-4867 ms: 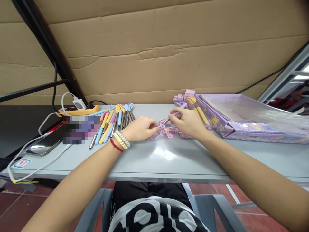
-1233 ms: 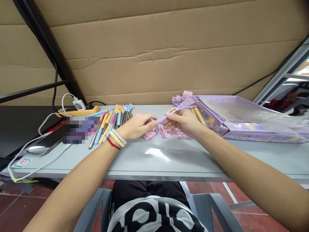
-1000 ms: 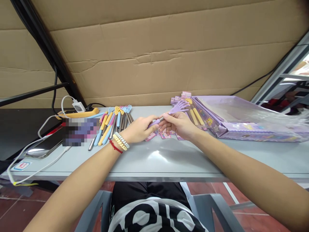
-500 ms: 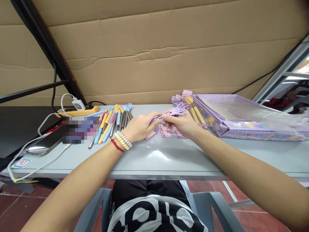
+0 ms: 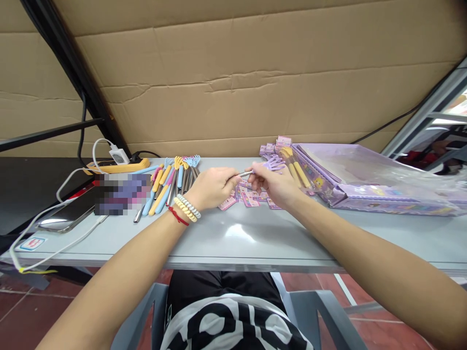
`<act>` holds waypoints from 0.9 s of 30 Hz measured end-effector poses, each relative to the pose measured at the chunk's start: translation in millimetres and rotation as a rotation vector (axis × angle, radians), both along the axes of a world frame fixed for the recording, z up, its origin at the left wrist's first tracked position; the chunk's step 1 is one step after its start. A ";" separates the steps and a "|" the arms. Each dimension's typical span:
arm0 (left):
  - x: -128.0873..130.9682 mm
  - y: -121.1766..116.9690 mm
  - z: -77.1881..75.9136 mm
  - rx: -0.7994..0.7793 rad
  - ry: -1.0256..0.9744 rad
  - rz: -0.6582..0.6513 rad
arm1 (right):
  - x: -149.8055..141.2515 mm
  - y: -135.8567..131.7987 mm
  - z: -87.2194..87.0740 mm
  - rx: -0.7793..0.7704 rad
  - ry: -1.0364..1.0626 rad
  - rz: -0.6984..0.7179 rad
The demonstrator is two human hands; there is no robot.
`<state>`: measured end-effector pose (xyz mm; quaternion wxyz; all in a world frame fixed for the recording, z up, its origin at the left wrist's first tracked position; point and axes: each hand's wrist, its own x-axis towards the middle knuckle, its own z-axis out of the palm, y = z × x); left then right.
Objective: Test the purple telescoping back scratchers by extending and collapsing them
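Both our hands pinch lilac telescopic hand-shaped back scratcher (image 5: pixel 264 166) above far table edge (image 5: pixel 226 160): left hand (image 5: pixel 212 186) closed on handle end, right hand (image 5: pixel 274 183) closed on steel shaft (image 5: pixel 245 173). Risk: slick shaft slipping, dropping onto pink label cards (image 5: pixel 245 197).

A small packing workstation: a grey table (image 5: pixel 255 243) walled in by cardboard sheets (image 5: pixel 233 82) at 12 o'clock, loose back scratchers (image 5: pixel 171 184) at 10 o'clock, and a purple retail display box (image 5: pixel 365 182) at 2 o'clock.

purple back scratcher (image 5: pixel 272 164) | metal shaft now drawn out | left hand (image 5: pixel 211 187) pulled leftward
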<state>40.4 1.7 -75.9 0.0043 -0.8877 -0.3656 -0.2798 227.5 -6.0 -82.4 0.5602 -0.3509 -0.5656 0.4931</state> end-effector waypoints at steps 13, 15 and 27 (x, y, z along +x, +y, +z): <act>-48.6 33.2 21.3 0.182 0.062 0.237 | 46.6 21.0 40.5 0.080 0.301 -0.435; -57.8 37.9 22.4 0.208 0.067 0.303 | 51.5 18.2 49.5 0.048 0.383 -0.529; -131.2 55.7 21.5 0.222 -0.042 0.596 | 121.1 12.9 79.3 0.040 0.645 -0.897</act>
